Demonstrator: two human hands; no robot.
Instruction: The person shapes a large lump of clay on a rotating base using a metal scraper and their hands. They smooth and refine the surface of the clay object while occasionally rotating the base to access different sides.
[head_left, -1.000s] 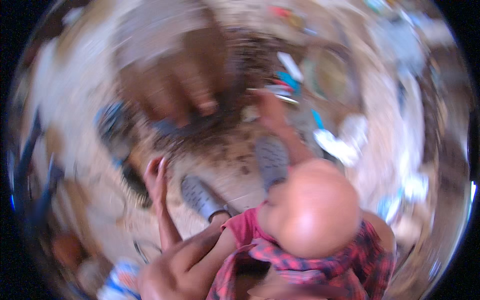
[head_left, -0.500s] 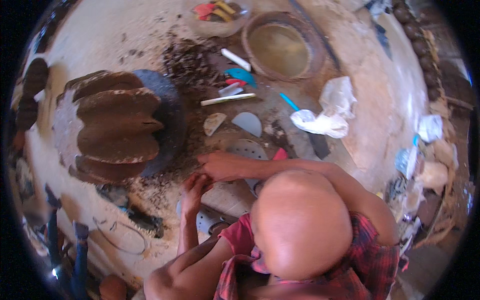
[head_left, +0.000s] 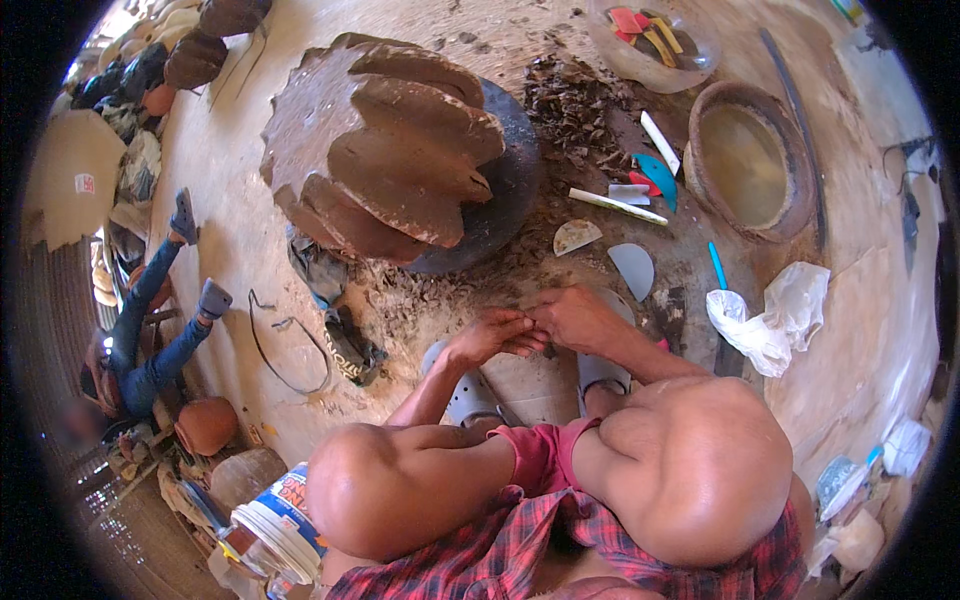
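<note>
Head view: we look down on a tan floor [head_left: 228, 130] strewn with dark scraps [head_left: 570, 110].
Ridged pot: the brown vessel [head_left: 400, 140] rests on a dark disc [head_left: 520, 165], ahead and left of our hands.
Hands: our left hand [head_left: 495, 337] and right hand [head_left: 578, 318] meet, fingers partly curled; we cannot tell whether they pinch anything.
Room: a basin [head_left: 698, 150] of cloudy water stands right; a person in blue jeans [head_left: 150, 375] is far left.
Shift: since half a second ago our view has swung, bringing the vessel nearer mid-frame and more of that person into sight.
</note>
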